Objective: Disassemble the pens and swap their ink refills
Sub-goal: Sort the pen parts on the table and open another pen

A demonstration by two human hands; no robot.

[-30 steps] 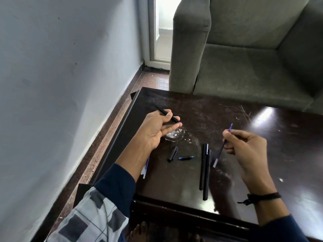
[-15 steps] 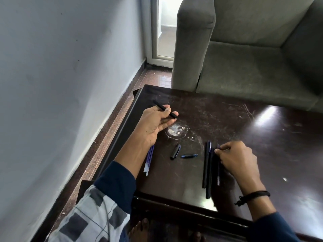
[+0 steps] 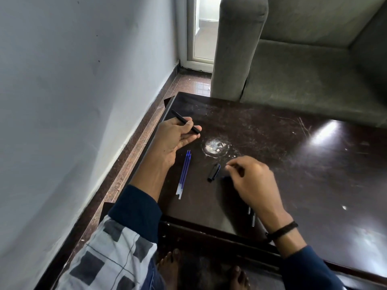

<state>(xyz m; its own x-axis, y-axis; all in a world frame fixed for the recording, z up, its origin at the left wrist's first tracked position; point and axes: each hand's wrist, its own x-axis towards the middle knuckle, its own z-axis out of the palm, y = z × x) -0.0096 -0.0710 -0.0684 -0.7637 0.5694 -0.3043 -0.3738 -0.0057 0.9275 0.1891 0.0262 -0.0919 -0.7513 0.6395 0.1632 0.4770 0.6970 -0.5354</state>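
At the left edge of the dark table, beside the wall, our left hand shows its palm. Its grip is closed on a black barrel, pinched between thumb and fingers and slanting away to the left. Just right of that wrist, two blue refills lie side by side on the table, touching, tips pointing away from us. Further right, a black cap lies alone, near a pale ring stain. Our right hand hovers just beside the cap, fingers curled, thumb and forefinger drawn together. Blur keeps us from telling whether its grip holds anything. A small blue piece shows at its fingers, indistinct. Below the right wrist and its black band, the ends of two dark pens stick out. A grey sofa stands behind the table.
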